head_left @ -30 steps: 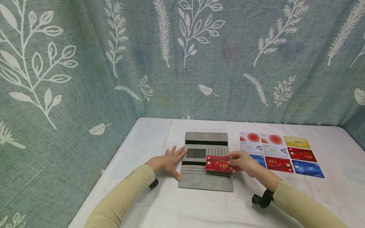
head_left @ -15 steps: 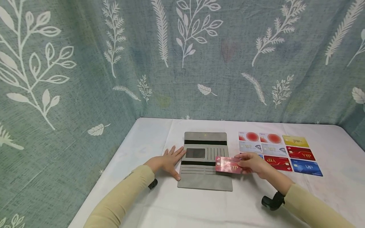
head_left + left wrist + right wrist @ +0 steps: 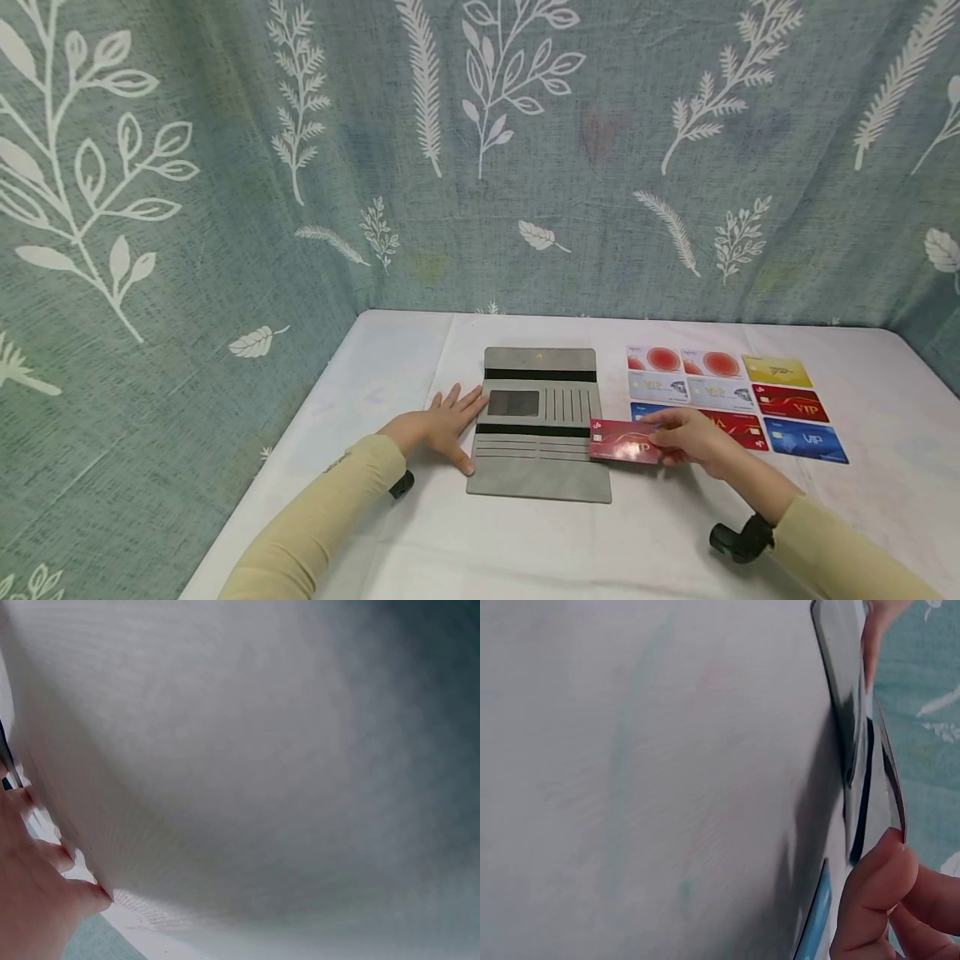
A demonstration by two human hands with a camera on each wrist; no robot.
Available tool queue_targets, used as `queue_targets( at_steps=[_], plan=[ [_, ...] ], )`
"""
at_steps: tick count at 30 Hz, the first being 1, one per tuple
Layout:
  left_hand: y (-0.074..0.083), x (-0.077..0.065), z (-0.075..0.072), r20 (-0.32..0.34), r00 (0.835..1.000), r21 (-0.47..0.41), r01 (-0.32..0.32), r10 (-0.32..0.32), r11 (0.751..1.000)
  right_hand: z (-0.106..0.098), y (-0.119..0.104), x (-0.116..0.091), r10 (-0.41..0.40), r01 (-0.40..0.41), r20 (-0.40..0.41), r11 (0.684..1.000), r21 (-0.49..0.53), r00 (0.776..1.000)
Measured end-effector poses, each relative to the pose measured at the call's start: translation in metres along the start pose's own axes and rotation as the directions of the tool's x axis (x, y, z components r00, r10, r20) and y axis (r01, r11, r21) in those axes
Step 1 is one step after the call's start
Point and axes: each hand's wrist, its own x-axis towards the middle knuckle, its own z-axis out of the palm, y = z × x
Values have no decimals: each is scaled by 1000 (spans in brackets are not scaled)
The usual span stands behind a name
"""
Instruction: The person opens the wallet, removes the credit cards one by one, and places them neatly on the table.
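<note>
A grey wallet (image 3: 538, 481) lies unfolded on the white table, its card slots and dark clear window facing up. My left hand (image 3: 442, 425) rests flat, fingers spread, at the wallet's left edge; in the left wrist view its fingers (image 3: 88, 898) show at the lower left. My right hand (image 3: 690, 440) pinches a red VIP card (image 3: 621, 442) by its right end. The card is held over the wallet's right edge, partly beyond it. In the right wrist view, thumb and finger (image 3: 877, 874) grip the card (image 3: 891, 776), seen nearly edge-on.
Right of the wallet lie rows of cards: white ones with red circles (image 3: 722, 364), silver VIP cards (image 3: 722, 393), a yellow card (image 3: 778, 372), red cards (image 3: 791, 403) and blue cards (image 3: 806, 440). My right hand partly hides the front row. A patterned curtain (image 3: 525, 275) hangs behind the table.
My right hand has moved right with the red VIP card, from over the wallet's right half to its right edge. The left hand has stayed in place.
</note>
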Motion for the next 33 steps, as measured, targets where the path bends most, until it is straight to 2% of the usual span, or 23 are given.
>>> queue_targets(
  at_steps=[6,17,33],
  plan=[
    [1,0,0,4,1000,-2,-1,1,1000,-8,7,-6,9,-10,-31,999,-31,999],
    [1,0,1,-7,1000,-4,-6,6,1000,-24,16,-15,3,-5,-35,998,-60,999],
    [1,-3,0,-11,1000,-7,-12,12,1000,-30,25,-20,34,-41,-73,995,-95,997]
  ],
)
